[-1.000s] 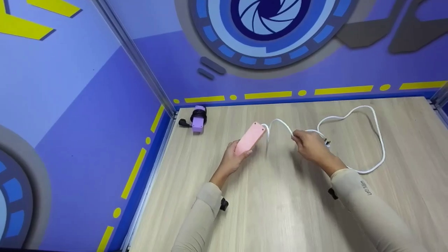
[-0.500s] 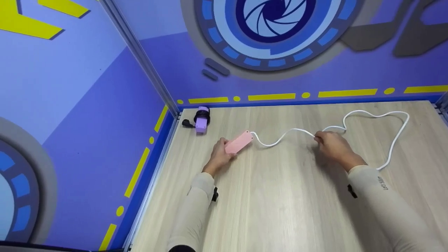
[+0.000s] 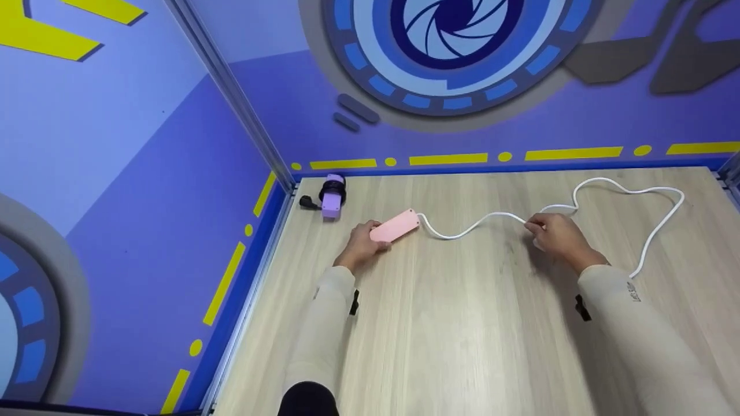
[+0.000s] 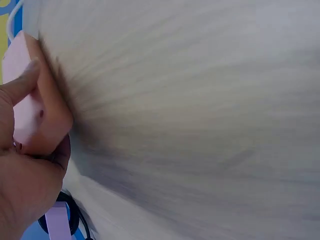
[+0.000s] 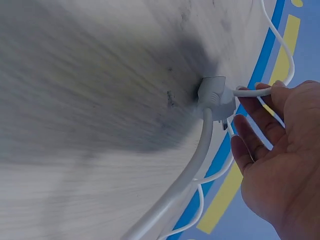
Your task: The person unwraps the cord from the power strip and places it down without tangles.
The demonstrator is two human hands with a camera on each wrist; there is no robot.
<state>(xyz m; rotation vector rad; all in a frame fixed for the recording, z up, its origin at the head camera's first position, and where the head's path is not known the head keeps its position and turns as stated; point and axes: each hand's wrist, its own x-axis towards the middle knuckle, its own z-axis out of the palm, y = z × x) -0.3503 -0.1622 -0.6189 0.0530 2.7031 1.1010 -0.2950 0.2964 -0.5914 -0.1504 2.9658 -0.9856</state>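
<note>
My left hand [image 3: 361,245] grips the near-left end of a pink power strip [image 3: 398,226], thumb along one side. In the left wrist view the strip [image 4: 47,115] sits low over the wooden surface. A white cord [image 3: 491,214] leaves its far end and dips in a shallow wave to my right hand [image 3: 558,237], which pinches it between thumb and fingertips. In the right wrist view a white plug [image 5: 216,98] shows beside those fingertips, near the surface; the hand hides it in the head view. Beyond, more cord loops to the right.
A purple power strip [image 3: 331,206] wrapped in black cord lies at the back-left corner, its black plug [image 3: 307,202] beside it. Blue-purple panels [image 3: 480,138] border the wooden table [image 3: 462,323] behind and to the left. A dark rounded shape [image 3: 307,400] overlaps the left sleeve.
My left hand has drawn the pink power strip left and turned it flatter. My right hand has moved right, stretching the cord out; the plug's prongs have gone from the head view.
</note>
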